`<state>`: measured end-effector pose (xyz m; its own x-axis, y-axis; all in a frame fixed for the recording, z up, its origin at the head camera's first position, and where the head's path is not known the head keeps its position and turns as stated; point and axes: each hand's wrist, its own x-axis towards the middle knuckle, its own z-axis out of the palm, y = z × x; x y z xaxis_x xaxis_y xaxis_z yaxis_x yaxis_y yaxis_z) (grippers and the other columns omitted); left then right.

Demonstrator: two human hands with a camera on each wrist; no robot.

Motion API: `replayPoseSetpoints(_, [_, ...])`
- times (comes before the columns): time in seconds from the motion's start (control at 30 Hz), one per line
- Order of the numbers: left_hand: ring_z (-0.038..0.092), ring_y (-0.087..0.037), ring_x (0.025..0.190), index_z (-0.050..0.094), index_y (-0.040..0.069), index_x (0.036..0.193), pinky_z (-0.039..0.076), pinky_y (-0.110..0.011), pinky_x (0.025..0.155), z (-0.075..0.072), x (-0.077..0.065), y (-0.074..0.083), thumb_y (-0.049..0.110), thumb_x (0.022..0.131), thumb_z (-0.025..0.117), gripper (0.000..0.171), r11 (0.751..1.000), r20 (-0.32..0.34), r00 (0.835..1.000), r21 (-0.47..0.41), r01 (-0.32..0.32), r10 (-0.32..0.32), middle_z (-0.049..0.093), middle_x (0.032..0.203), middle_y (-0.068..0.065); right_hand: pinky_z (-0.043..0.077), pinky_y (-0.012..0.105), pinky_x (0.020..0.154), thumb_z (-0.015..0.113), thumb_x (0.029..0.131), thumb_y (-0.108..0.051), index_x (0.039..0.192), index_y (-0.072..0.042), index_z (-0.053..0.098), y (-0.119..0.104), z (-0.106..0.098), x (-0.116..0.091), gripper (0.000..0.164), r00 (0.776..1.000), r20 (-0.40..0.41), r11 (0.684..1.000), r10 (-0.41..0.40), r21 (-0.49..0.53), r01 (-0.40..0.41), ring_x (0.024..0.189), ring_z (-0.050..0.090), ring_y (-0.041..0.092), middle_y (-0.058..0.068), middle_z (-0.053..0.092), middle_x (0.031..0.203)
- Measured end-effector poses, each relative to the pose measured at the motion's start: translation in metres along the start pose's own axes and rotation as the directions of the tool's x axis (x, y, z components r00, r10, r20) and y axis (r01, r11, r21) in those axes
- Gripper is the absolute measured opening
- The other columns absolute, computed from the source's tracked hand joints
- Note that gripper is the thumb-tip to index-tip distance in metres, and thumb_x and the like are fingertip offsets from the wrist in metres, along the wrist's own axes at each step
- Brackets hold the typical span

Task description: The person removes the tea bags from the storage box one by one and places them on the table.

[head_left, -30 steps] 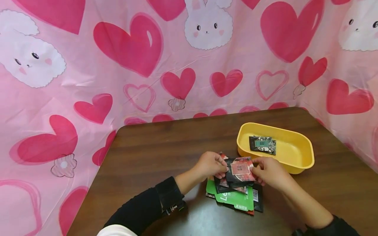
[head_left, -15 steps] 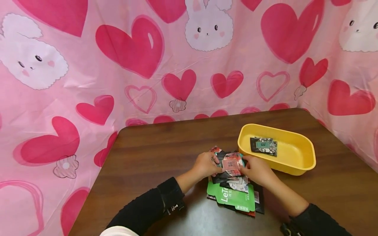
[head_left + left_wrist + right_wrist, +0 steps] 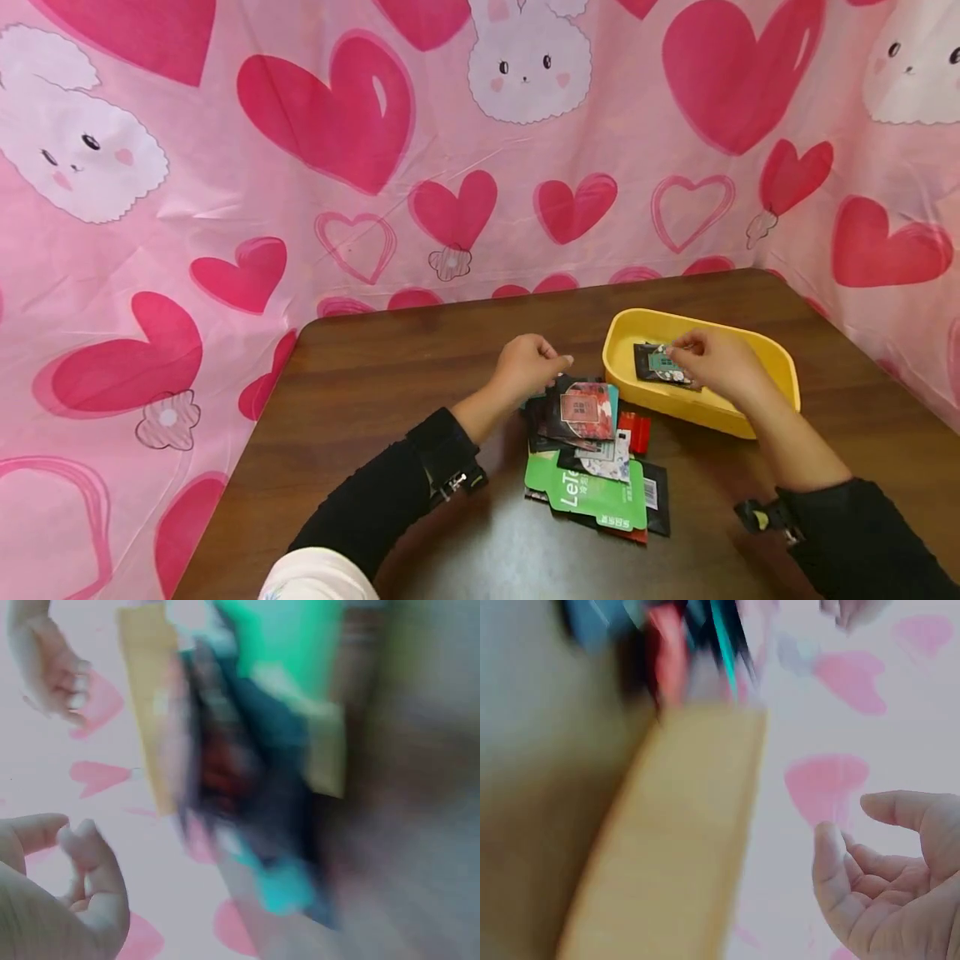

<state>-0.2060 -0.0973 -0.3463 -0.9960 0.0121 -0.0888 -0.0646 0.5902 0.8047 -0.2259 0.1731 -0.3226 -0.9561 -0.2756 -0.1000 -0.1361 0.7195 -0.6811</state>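
My left hand (image 3: 525, 367) hovers just behind the pile, its thumb and forefinger tips nearly meeting with nothing between them; the left wrist view shows this hand (image 3: 75, 900) holding nothing. Over the yellow tub (image 3: 675, 402) is my right hand (image 3: 716, 367), thumb and loosely bent fingers apart, also holding nothing; the right wrist view agrees. A black-and-red flat packet with a pink label (image 3: 588, 408) lies on top of the pile. Inside the tub, a black packet with a green label (image 3: 654, 365) is partly hidden by my right hand.
Beneath the top packets lie a green packet (image 3: 600, 493), a white floral packet (image 3: 611, 462) and a black packet with a barcode (image 3: 658, 500). A red packet (image 3: 636, 432) pokes out beside the tub. A pink heart-patterned cloth (image 3: 450, 125) hangs behind the brown table (image 3: 405, 358).
Both hands have let go of the pink-label packets, which now rest on the pile. My left hand has moved slightly back; my right hand has moved right, over the tub.
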Motion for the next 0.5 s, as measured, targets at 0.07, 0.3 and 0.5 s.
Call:
replayPoseSetpoints(0.07, [0.064, -0.019, 0.062, 0.068, 0.004, 0.081, 0.059, -0.033, 0.063, 0.006, 0.010, 0.017, 0.024, 0.090, 0.073, 0.022, 0.990, 0.065, 0.997, -0.137, 0.042, -0.034, 0.065, 0.070, -0.006, 0.059, 0.033, 0.067, 0.053, 0.101, -0.024, 0.122, 0.017, 0.050, 0.011, -0.019, 0.012, 0.047, 0.999, 0.022, 0.996, 0.046, 0.081, -0.048, 0.072, 0.063, 0.021, 0.020, 0.061, 0.094])
replayPoseSetpoints(0.3, [0.061, -0.037, 0.110, 0.059, -0.011, 0.121, 0.051, -0.043, 0.096, 0.034, 0.054, 0.064, 0.016, 0.095, 0.065, 0.039, 0.838, 0.322, 0.939, -0.474, 0.271, -0.121, 0.063, 0.111, -0.024, 0.059, 0.039, 0.080, 0.045, 0.103, -0.018, 0.127, 0.020, 0.038, 0.042, -0.054, 0.050, 0.046, 0.937, 0.244, 0.894, 0.249, 0.316, -0.319, 0.072, 0.062, 0.016, 0.007, 0.059, 0.083])
replayPoseSetpoints(0.5, [0.046, -0.041, 0.126, 0.052, -0.008, 0.131, 0.042, -0.047, 0.105, 0.073, 0.073, 0.081, 0.019, 0.093, 0.066, 0.049, 0.707, 0.309, 0.911, -0.578, 0.407, -0.272, 0.050, 0.133, -0.027, 0.055, 0.047, 0.088, 0.041, 0.102, -0.016, 0.121, 0.021, 0.040, 0.056, -0.044, 0.061, 0.041, 0.865, 0.334, 0.835, 0.374, 0.286, -0.471, 0.078, 0.062, 0.024, 0.011, 0.057, 0.083])
